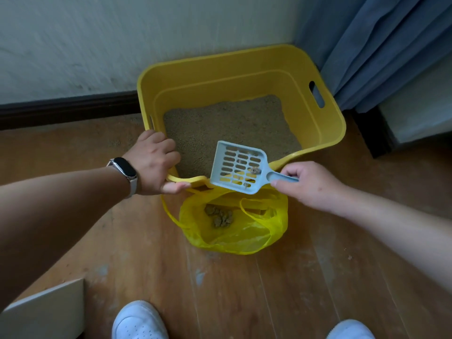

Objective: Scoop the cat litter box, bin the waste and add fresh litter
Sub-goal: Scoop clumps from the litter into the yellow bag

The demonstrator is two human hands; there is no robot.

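Gripping the near rim of the yellow litter box (244, 55) with the left hand (154, 165), pinching the blue scoop (238, 166) by its handle in the right hand (310, 184), over that rim and the yellow bag (244, 238) on the floor, clumps (220, 216) inside.

I see a blue curtain (381, 50) hanging in folds. Left of the curtain runs a white, scuffed wall (97, 40) with a dark skirting board (68, 107) at its foot. Just below the curtain sits something pale with a dark edge (415, 118); I cannot tell what. The wooden floor (244, 289) spreads from the curtain towards me, dusty, under soft light.
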